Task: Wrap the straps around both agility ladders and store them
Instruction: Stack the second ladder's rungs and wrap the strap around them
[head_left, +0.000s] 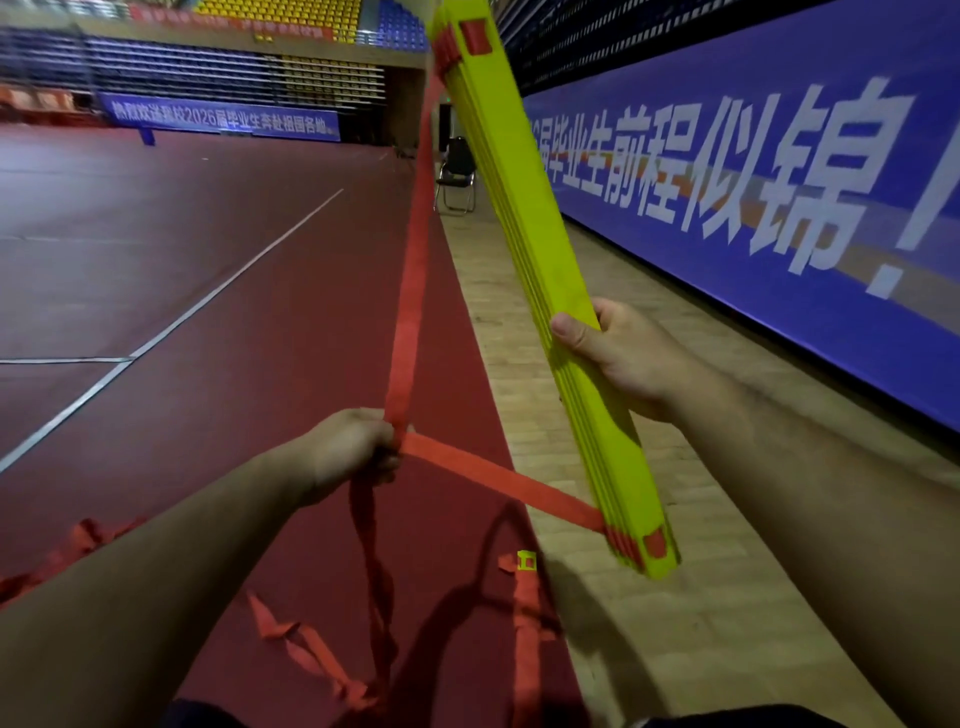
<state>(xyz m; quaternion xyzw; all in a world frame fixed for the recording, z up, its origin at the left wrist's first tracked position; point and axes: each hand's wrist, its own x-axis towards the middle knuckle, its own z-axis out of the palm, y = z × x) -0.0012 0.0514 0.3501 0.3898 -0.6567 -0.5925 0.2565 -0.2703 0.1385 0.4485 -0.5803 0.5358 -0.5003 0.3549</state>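
Observation:
My right hand (615, 358) grips a stacked bundle of yellow ladder rungs (524, 223), held tilted with its top end leaning away to the upper left. Two red straps (410, 291) run taut from the bundle's top and bottom ends and meet in my left hand (353, 452), which grips them low in the middle. Below that hand the strap slack hangs in a loop toward the floor. More red strap (306, 649) with a yellow buckle (526, 560) lies crumpled on the floor near my feet.
I stand on a dark red sports floor (208, 260) with white lines, beside a wooden strip (597, 519). A long blue banner wall (779, 208) runs along the right. A black folding chair (457, 174) stands ahead by the wall.

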